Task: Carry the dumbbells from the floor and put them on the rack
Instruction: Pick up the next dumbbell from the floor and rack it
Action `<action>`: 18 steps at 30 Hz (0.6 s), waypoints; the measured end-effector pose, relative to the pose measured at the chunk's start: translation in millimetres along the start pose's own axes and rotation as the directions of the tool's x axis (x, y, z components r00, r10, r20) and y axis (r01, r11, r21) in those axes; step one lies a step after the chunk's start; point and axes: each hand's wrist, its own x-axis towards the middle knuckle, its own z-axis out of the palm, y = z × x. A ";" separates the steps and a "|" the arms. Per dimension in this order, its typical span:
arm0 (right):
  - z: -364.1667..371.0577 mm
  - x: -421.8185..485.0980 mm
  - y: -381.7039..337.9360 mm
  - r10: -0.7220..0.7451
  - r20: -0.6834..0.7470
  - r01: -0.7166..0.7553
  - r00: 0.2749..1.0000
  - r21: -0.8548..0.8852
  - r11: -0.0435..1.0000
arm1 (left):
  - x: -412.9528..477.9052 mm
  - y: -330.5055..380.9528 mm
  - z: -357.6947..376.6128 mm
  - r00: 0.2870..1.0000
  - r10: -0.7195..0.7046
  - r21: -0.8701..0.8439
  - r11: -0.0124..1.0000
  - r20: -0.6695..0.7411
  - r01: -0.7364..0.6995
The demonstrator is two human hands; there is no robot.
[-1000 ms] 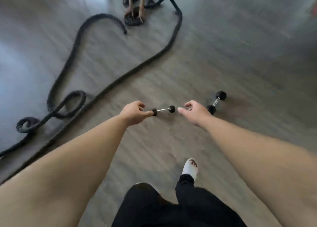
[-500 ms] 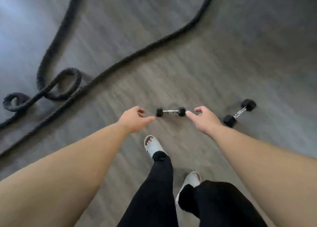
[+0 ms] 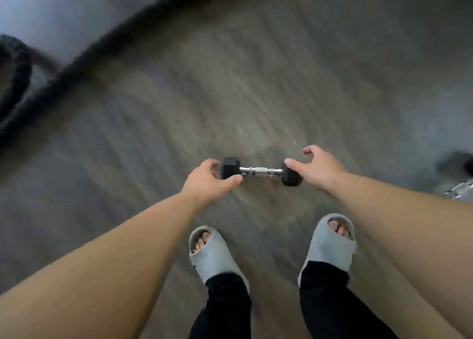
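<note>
A small dumbbell (image 3: 259, 171) with black hexagonal heads and a chrome handle lies on the grey wood floor just ahead of my feet. My left hand (image 3: 208, 181) hovers at its left head, fingers curled and apart, holding nothing. My right hand (image 3: 317, 168) is spread over its right head, thumb against the rubber, fingers apart. A second dumbbell (image 3: 460, 175) is blurred and cut off at the right edge. No rack is in view.
A thick black battle rope (image 3: 84, 59) runs diagonally across the floor from the upper middle to the left edge, with a loop at the far left. My feet in grey slides (image 3: 212, 254) stand right behind the dumbbell.
I have stepped closer and the view has tilted down. The dumbbell is now larger and just in front of both feet. Both hands have come down to its two heads.
</note>
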 end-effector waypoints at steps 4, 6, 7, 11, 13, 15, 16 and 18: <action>47.5 58.5 34.8 0.031 0.006 -0.031 1.000 0.078 0.996 | 71.9 -15.4 56.4 0.998 -0.018 -0.020 1.000 -0.055 0.017; 64.8 74.6 44.8 0.016 -0.009 -0.015 1.000 0.120 0.993 | 93.6 -20.7 78.0 0.994 -0.037 -0.074 0.997 -0.101 0.030; 70.9 80.9 47.6 0.011 -0.029 -0.007 1.000 0.144 0.990 | 101.5 -22.9 85.1 0.990 -0.044 -0.108 0.994 -0.137 0.029; 75.2 82.5 42.8 0.019 -0.103 -0.005 0.995 0.134 0.991 | 112.6 -30.7 84.9 0.975 -0.056 -0.189 0.982 -0.215 0.015; 69.1 67.7 31.0 0.024 -0.116 -0.005 0.993 0.157 0.988 | 99.1 -30.6 70.1 0.975 -0.059 -0.222 0.975 -0.216 0.010; 57.3 42.9 15.8 0.012 -0.130 0.014 0.991 0.190 0.982 | 72.3 -25.3 48.3 0.971 -0.059 -0.253 0.967 -0.231 -0.001; 49.0 26.5 6.1 0.008 -0.133 0.018 0.991 0.194 0.981 | 55.8 -21.4 33.7 0.967 -0.052 -0.270 0.963 -0.249 -0.018; 30.5 -13.2 -18.3 -0.023 -0.136 0.049 0.990 0.190 0.981 | 16.3 -13.6 -4.9 0.959 -0.050 -0.290 0.956 -0.279 -0.034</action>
